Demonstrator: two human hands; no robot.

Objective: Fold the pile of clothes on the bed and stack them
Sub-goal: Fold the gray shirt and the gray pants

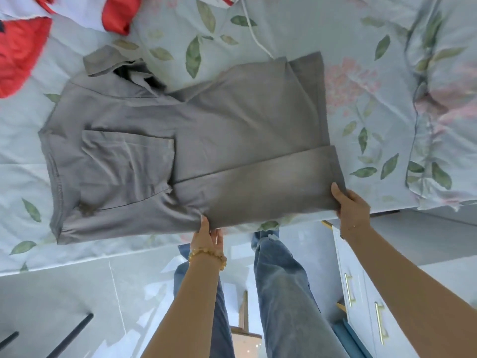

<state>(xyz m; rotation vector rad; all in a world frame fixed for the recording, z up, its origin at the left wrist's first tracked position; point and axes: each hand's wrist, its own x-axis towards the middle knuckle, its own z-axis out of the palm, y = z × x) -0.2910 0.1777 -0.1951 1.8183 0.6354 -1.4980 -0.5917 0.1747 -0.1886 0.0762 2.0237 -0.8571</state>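
Note:
A grey collared shirt (pixel 201 130) with a chest pocket lies flat across the bed (pixel 374 81), collar at the upper left. Its near edge is folded over into a long band. My left hand (pixel 209 235) pinches that folded band at its left end, thumb on top. My right hand (pixel 352 205) grips the band's right corner at the bed's near edge, thumb on top and fingers underneath. Red and white clothes (pixel 23 47) lie heaped at the bed's far left, and another garment with a white cord (pixel 251 29) lies at the top.
The bed has a pale leaf-and-flower cover, bunched into a fold at the right (pixel 433 104). A white drawer unit with gold handles (pixel 361 293) stands by my right arm. Glossy tiled floor (pixel 77 293) and my jeans-clad legs show below the bed edge.

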